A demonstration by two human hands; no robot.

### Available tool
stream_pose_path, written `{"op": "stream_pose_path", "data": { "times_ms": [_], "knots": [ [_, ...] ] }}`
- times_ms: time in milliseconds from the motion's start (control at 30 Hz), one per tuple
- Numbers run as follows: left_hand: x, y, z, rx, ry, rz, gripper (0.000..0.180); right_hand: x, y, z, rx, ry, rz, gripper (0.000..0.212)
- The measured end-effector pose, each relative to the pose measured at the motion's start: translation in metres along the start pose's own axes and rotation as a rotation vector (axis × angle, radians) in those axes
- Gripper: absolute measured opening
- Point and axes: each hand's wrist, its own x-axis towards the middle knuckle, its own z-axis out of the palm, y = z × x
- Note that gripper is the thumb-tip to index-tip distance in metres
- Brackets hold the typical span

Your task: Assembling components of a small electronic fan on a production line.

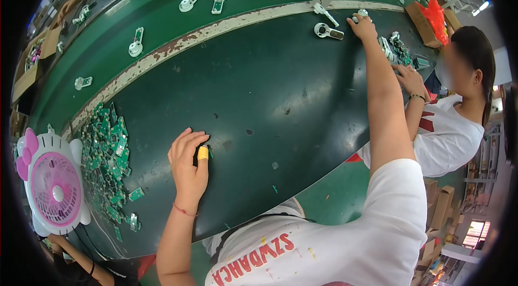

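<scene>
My left hand (189, 164) rests low over the dark green table with its fingers curled and yellow tape round the thumb. A sliver of a small green circuit board (210, 151) shows beside that thumb, mostly hidden by the hand. Stretched out to the far right, my right hand (365, 30) has its fingers closed around a white plastic part (361, 13). Just left of it lies a white round-headed housing with a handle (328, 31). Another narrow white piece (325, 14) leans by the metal post.
A heap of green circuit boards (105, 162) covers the table's left end, beside a pink-and-white fan (56, 189). Beyond a chipped ledge (178, 46), a green belt (162, 21) carries several white housings. A co-worker (448, 124) sits close on the right, hands near more parts.
</scene>
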Motion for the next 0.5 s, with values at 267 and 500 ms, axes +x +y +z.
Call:
{"op": "stream_pose_path", "data": {
  "times_ms": [267, 500],
  "knots": [
    [-0.003, 0.0, 0.005, -0.019, 0.007, 0.058, 0.023, -0.1, -0.007, -0.014, 0.004, 0.148, -0.075, 0.038],
    [-0.013, 0.001, 0.007, -0.068, -0.032, 0.117, 0.021, -0.291, -0.04, -0.048, 0.039, 0.195, -0.149, 0.036]
  ]
}}
